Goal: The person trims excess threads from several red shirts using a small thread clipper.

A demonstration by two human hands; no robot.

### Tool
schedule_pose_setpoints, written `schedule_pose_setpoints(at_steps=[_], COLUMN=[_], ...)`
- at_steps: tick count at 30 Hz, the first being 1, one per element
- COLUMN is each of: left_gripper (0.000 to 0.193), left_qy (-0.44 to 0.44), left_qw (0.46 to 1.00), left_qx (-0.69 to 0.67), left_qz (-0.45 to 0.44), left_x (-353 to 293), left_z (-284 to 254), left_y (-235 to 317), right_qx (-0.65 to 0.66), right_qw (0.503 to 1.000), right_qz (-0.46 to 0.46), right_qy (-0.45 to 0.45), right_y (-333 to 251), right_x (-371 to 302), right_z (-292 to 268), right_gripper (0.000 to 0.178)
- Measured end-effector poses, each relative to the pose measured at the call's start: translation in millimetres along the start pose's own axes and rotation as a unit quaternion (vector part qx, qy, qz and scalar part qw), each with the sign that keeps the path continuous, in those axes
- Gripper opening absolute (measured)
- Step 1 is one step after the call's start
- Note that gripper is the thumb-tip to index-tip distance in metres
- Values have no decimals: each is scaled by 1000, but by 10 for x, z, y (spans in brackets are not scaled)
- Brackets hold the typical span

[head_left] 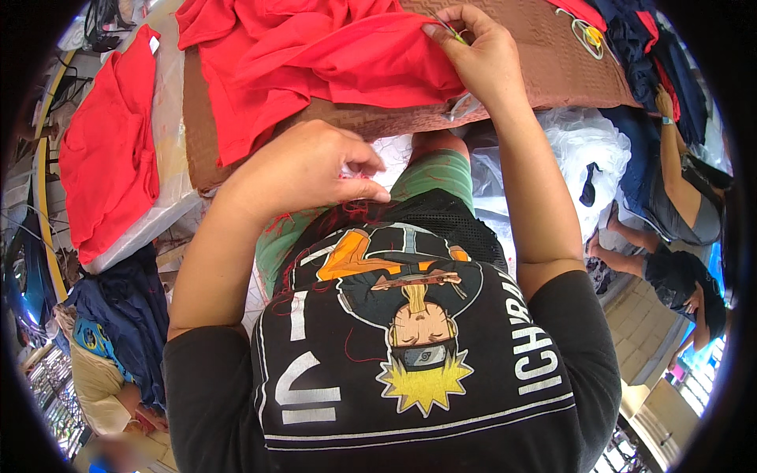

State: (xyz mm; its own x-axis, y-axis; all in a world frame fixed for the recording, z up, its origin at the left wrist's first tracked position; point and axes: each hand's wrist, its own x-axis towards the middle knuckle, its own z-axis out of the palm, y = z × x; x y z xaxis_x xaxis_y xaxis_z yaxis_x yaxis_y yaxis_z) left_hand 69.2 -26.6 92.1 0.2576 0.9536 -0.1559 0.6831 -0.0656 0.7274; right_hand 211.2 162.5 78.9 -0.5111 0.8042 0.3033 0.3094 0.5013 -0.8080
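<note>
The right hand (pixel 482 49) pinches a small tool (pixel 457 36) at the edge of the red cloth (pixel 339 59) on the table (pixel 564 59); the left hand (pixel 319 167) half-curls, contents unclear. A slipping tool could nick bunched cloth.

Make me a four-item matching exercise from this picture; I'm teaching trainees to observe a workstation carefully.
Column one
1. Right hand
2. Left hand
3. Brown textured cover
4. Crumpled plastic

Column two
A. Spread beneath the large red cloth
B. Whitish and see-through, beyond the right forearm
C. Pinching a small tool with a yellow-green part, at the red cloth's edge
D. Half-curled over the lap

Right pairs: 1-C, 2-D, 3-A, 4-B
</note>
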Motion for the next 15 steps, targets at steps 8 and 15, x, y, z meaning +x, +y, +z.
schedule_pose_setpoints(at_steps=[8,15], left_gripper=[42,25], left_qy=[345,412], left_qw=[905,853], left_qx=[240,314], left_qz=[66,63], left_x=[419,634], left_z=[627,758], left_y=[-480,-559], right_qx=[18,73], right_qw=[1000,997], right_qz=[5,-10], right_qy=[13,23], right_y=[-99,-111], right_x=[22,81], right_z=[17,-25], right_gripper=[10,8])
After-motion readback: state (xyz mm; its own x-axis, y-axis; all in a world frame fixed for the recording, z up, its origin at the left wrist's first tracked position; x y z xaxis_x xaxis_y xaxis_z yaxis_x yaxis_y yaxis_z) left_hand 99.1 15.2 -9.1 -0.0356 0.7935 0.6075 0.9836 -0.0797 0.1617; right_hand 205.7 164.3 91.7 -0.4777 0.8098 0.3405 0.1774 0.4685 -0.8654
